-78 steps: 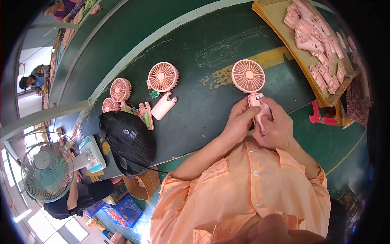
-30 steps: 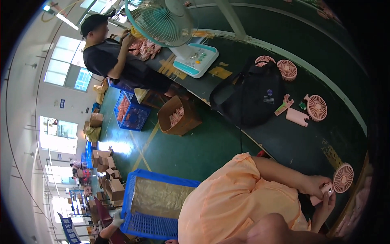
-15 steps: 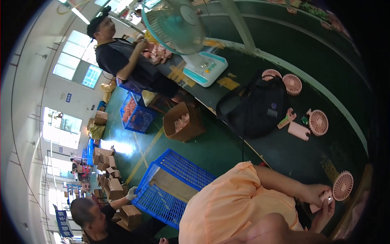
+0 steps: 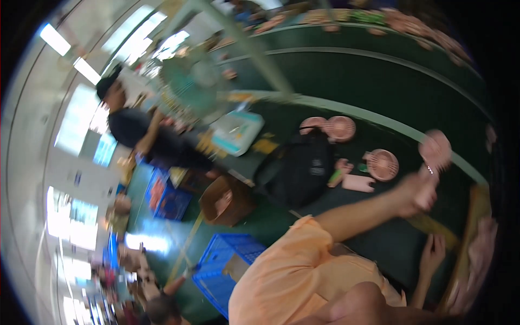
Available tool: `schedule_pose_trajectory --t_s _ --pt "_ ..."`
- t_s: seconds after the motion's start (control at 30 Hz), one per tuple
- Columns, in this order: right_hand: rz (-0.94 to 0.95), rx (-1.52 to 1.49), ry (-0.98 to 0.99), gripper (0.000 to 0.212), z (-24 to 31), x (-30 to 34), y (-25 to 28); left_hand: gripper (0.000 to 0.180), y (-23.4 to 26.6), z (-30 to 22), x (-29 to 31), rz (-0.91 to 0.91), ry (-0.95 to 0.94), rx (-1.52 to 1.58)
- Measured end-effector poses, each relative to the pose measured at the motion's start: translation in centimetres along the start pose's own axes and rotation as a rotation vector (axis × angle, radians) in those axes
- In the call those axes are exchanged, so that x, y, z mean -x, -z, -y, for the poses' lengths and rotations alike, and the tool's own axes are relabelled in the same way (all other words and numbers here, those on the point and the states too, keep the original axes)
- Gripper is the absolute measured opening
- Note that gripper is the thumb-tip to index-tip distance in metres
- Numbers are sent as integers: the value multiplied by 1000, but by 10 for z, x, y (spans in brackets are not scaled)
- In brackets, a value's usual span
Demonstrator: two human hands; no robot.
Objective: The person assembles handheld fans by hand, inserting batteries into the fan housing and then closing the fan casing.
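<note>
My left hand (image 4: 416, 196) reaches out over the dark green bench and grips a small pink handheld fan by its handle. The fan's round head (image 4: 435, 149) points up and away, smeared by motion. My right hand (image 4: 433, 253) rests lower down near the bench's wooden edge, fingers loosely bent with a gap by the thumb and nothing visible in them. Left of the held fan lie a pink round fan grille with its housing (image 4: 382, 164), a flat pink handle shell (image 4: 358, 183) and a pink handle part with a green piece (image 4: 339, 172).
Two pink fan heads (image 4: 341, 129) lie behind a black bag (image 4: 298, 173). A table fan base (image 4: 236, 132) stands farther left, near a person in dark clothes (image 4: 154, 130). Below are a cardboard box (image 4: 227, 203) and a blue crate (image 4: 216, 271). Pink parts (image 4: 479, 252) line the right edge.
My left hand has carried the pink handheld fan away from my body, over the bench. My right hand has let go of it and stayed near the edge. The whole view has shifted.
</note>
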State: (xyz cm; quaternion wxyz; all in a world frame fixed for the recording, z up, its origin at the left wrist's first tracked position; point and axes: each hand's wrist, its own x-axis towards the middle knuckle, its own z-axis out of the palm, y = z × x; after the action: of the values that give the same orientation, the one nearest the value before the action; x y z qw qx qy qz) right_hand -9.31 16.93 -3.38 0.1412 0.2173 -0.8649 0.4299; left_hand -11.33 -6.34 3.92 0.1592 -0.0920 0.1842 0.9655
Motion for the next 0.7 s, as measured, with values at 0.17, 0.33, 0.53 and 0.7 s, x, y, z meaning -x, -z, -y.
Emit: schedule_pose_trajectory --t_s 0.17,0.33,0.53,0.7 --pt "23 -109 35 5 33 -20 -7 38 -13 -54 25 369 -6 293" --pt "-23 -138 -49 6 33 -18 4 48 -18 -45 11 484 125 376" --pt "-31 -132 -102 6 33 -16 4 26 -38 -62 -51 -148 -247 -596" --pt "-43 -175 -125 8 36 -18 -3 56 5 -117 -160 -614 -453 -1646"
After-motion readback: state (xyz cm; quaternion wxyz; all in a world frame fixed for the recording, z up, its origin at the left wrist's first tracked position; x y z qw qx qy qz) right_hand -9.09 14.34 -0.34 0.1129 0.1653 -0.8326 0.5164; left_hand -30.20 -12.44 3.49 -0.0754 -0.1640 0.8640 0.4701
